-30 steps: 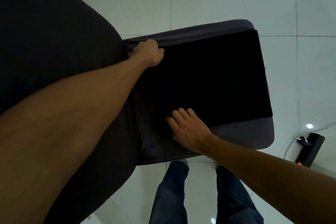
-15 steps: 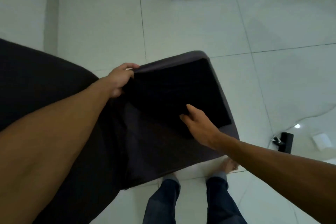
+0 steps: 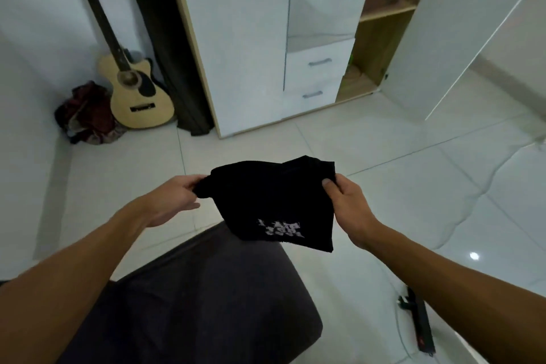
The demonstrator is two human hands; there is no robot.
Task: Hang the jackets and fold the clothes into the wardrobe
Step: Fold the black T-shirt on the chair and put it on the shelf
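Both hands, left (image 3: 174,198) and right (image 3: 345,201), pinch a folded black shirt (image 3: 274,204) in the air above the near sofa (image 3: 206,298). Folding looks done; the far wardrobe (image 3: 381,47) stands open, the shirt not yet inside.

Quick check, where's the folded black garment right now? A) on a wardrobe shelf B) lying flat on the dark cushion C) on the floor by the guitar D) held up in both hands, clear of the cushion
D: the left hand and right hand each pinch an upper corner of the black garment, which hangs in the air above the dark cushion.
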